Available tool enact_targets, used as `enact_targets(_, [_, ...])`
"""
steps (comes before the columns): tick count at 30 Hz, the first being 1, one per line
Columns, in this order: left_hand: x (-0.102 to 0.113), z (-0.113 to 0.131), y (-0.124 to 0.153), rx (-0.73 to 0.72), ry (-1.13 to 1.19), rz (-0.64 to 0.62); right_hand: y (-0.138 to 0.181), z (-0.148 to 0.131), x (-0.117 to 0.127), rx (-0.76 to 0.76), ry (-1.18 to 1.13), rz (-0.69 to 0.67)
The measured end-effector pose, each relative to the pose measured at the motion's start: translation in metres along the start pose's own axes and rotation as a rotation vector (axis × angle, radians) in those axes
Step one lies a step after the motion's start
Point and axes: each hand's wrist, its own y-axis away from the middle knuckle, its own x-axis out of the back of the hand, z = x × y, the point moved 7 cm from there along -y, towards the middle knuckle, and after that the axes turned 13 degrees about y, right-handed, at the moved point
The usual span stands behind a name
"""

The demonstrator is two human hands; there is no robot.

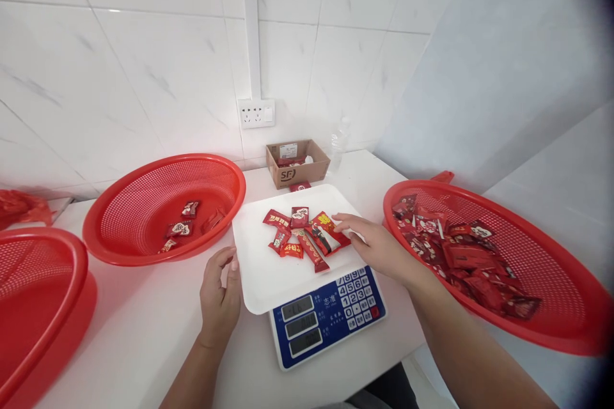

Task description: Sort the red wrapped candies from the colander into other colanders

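My right hand (378, 246) reaches over the right side of a white weighing tray (268, 291), fingers stretched out. Its fingertips are at a large red snack packet (326, 234) with yellow print. Beside that packet lie a long narrow red packet (313, 251) and several small red snack packets (300, 216), grouped mid-tray. The tray sits on a digital scale (330, 316) with a blue panel, keypad and three displays. My left hand (219, 294) is at the tray's left edge, its fingers loosely curled and apart, no item visible in it.
On the right, a red mesh basket (566, 300) holds many red packets. A second red basket (119, 198) with several packets stands at left; another red basket (43, 307) is nearer. Behind the tray are a cardboard box (307, 174) and a clear plastic bottle (339, 140).
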Motion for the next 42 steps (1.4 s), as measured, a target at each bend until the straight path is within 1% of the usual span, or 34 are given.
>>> enact_targets(2, [0.000,0.001,0.000,-0.006,0.001,0.000,-0.009,-0.008,0.001,-0.017,0.016,0.021])
enact_targets(5, [-0.001,0.002,0.000,-0.009,0.001,0.000,-0.024,-0.028,-0.003,0.011,0.017,-0.009])
enact_targets(7, [-0.001,0.002,-0.001,-0.008,-0.004,0.000,-0.033,-0.046,-0.012,0.051,0.032,-0.090])
enact_targets(11, [0.001,0.000,-0.001,-0.004,-0.016,0.007,-0.044,-0.077,-0.036,0.164,0.156,-0.316])
enact_targets(13, [0.001,-0.002,0.000,0.000,-0.019,0.005,-0.049,-0.085,-0.046,0.211,0.212,-0.358])
enact_targets(14, [0.001,-0.003,0.000,0.002,-0.020,0.004,-0.052,-0.088,-0.049,0.229,0.228,-0.357])
enact_targets(18, [0.001,-0.003,0.000,0.004,-0.015,0.011,-0.061,-0.093,-0.053,0.280,0.223,-0.265])
enact_targets(23, [0.001,-0.002,-0.001,0.020,-0.019,0.005,-0.061,-0.094,-0.047,0.244,0.202,-0.150])
enact_targets(29, [0.001,-0.003,0.000,0.032,-0.024,0.007,-0.054,-0.091,-0.027,0.168,0.096,-0.013])
enact_targets(33, [0.001,-0.002,0.000,0.034,-0.026,0.006,-0.045,-0.077,-0.008,0.055,0.014,0.064])
enact_targets(35, [0.001,-0.002,0.000,0.033,-0.025,0.007,-0.039,-0.068,0.000,0.010,-0.017,0.086])
enact_targets(37, [0.001,-0.002,0.000,0.031,-0.023,0.010,-0.035,-0.060,0.003,0.001,-0.030,0.081])
enact_targets(42, [0.000,-0.002,0.000,0.037,-0.022,0.005,-0.022,-0.044,0.001,0.011,0.006,0.072])
